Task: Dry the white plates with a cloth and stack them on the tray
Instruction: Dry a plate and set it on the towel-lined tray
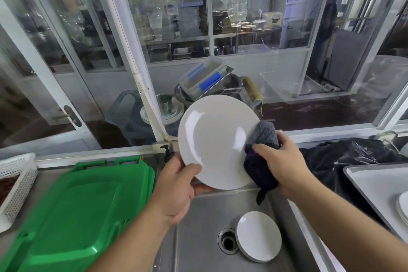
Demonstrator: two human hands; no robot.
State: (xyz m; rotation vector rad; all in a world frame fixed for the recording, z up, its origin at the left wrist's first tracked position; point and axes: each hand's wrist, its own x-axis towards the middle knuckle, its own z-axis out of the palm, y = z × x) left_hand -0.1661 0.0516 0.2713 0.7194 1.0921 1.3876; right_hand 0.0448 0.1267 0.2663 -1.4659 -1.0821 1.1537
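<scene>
Head view: your left hand (176, 185) pinches the plate (217, 141) by its lower rim above the sink (198, 238); your right hand (280, 161) grips the cloth (262, 154) against its edge. Hard rubbing could slip it loose.

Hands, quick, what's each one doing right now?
Left hand: closed on the lower-left rim of the white plate, holding it up over the sink.
Right hand: fingers curled round the dark cloth, pressing it against the plate's right edge.

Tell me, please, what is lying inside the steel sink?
A small white plate lies on the sink floor beside the drain, partly overlapping its rim. The arms and the held plate cover the sink's upper part.
</scene>
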